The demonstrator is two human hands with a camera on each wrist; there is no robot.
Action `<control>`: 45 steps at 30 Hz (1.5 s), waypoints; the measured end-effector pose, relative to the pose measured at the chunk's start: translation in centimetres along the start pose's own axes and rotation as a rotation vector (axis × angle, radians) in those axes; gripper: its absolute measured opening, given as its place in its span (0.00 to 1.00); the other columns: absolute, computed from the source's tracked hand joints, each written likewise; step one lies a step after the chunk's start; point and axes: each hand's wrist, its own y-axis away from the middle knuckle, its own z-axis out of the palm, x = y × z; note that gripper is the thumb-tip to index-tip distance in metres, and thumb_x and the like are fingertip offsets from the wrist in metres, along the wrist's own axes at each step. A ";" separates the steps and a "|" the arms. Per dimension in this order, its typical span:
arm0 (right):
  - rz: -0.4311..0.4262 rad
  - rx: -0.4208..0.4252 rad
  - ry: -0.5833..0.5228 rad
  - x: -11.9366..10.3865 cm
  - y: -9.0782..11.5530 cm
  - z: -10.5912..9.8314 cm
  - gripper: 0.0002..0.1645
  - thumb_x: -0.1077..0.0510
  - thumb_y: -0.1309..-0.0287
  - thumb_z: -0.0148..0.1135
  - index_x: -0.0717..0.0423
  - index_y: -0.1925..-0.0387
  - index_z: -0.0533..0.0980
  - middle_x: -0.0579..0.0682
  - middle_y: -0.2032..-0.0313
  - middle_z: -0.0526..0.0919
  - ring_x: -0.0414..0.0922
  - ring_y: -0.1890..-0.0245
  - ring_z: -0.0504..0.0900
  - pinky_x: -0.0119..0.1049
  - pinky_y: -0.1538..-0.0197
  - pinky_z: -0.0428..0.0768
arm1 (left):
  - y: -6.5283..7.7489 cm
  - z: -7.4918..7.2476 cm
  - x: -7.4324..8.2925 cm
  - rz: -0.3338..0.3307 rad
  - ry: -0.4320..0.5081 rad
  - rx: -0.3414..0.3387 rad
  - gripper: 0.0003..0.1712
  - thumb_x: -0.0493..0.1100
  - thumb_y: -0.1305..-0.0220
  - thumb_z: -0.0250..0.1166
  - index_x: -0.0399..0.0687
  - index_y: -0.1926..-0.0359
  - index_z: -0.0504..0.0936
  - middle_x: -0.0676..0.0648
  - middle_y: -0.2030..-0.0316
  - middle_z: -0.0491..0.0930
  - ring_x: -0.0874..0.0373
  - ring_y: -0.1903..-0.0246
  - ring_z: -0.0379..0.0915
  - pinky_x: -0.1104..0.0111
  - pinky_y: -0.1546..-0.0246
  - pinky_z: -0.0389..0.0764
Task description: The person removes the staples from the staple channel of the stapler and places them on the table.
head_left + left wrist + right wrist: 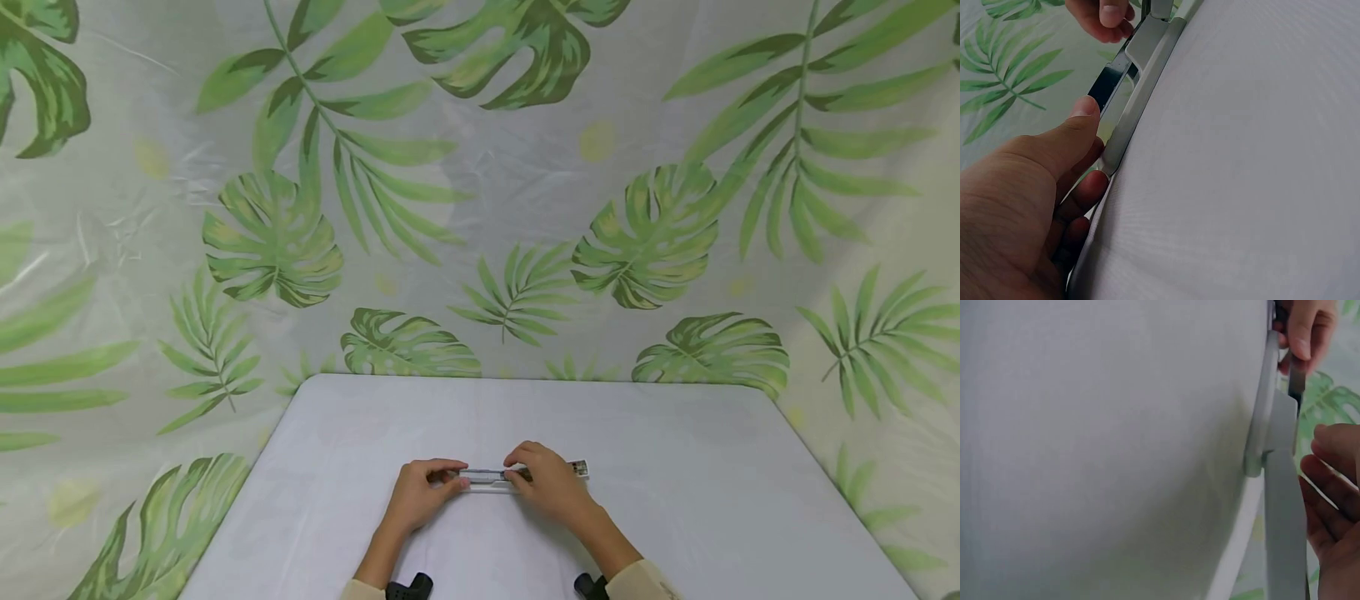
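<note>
A grey-and-white stapler lies opened out over the white table, its metal staple channel showing above the base. The left hand holds the left end of the stapler, thumb against the channel. At the stapler's middle is the right hand, thumb and forefinger spread at the inner end of the channel. In the right wrist view, the right hand's fingers are loosely bent beside the folded-back top arm. Its far end shows past the right hand in the head view.
The white-covered table spreads around both hands. A leaf-print curtain hangs behind the table's far edge and at its sides. Black wrist straps show at the bottom of the head view.
</note>
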 end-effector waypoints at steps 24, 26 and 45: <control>0.018 0.034 0.044 -0.4 0.1 1.9 0.02 0.56 0.39 0.74 0.48 0.67 0.86 0.42 0.58 0.85 0.42 0.55 0.82 0.41 0.48 0.82 | -0.1 0.0 0.0 0.004 -0.009 0.005 0.12 0.54 0.44 0.79 0.65 0.57 0.92 0.63 0.72 0.85 0.69 0.72 0.78 0.73 0.67 0.77; 0.038 0.032 0.020 -0.5 0.1 1.9 0.02 0.57 0.41 0.74 0.47 0.68 0.86 0.42 0.59 0.85 0.42 0.55 0.82 0.41 0.48 0.82 | -0.1 0.0 -0.1 0.006 -0.015 0.005 0.12 0.54 0.44 0.79 0.65 0.57 0.92 0.64 0.73 0.85 0.69 0.72 0.78 0.73 0.67 0.77; 0.046 -0.045 -0.055 -0.8 -1.3 1.1 0.09 0.55 0.43 0.77 0.51 0.63 0.85 0.41 0.68 0.86 0.33 0.68 0.79 0.31 0.63 0.79 | 0.1 -0.1 0.1 -0.007 -0.022 -0.009 0.13 0.55 0.42 0.78 0.64 0.56 0.92 0.63 0.72 0.85 0.69 0.72 0.77 0.73 0.67 0.76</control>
